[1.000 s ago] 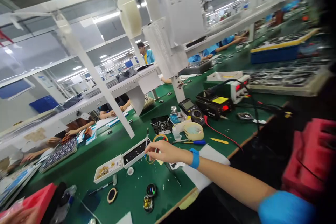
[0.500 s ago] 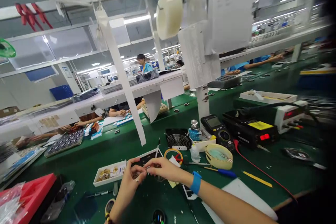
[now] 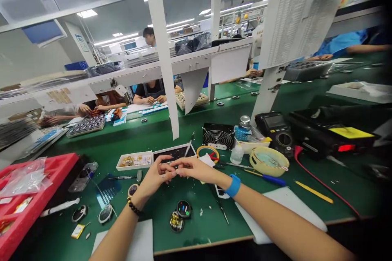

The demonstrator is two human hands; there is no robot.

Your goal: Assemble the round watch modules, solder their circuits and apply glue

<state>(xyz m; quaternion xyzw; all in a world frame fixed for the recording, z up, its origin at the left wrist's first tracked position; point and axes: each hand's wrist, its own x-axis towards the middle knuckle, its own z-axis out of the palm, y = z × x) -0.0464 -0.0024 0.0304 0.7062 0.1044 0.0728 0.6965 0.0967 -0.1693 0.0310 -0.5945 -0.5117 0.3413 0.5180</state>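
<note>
Round black watch with a lit screen (image 3: pixel 184 209) lies on the green counter (image 3: pixel 211 226), below the left hand (image 3: pixel 159 172) and right hand (image 3: pixel 194 169). Their fingertips meet; whether either grip holds something, I cannot tell. White printed sheet (image 3: pixel 286 20) seems too blurred to read.

An electronics assembly workshop, inside a factory hall.
Nearer than the left hand (image 3: pixel 161 174) and right hand (image 3: pixel 194 169), round watch-like devices (image 3: pixel 183 209) lie on the green bench (image 3: pixel 162 200). Beyond the right hand, to its right, stand a multimeter (image 3: pixel 277 130) and a black unit (image 3: pixel 324 134) with red display. Farther beyond both hands, several people (image 3: pixel 151 94) sit at work under ceiling lights (image 3: pixel 87 13).
</note>
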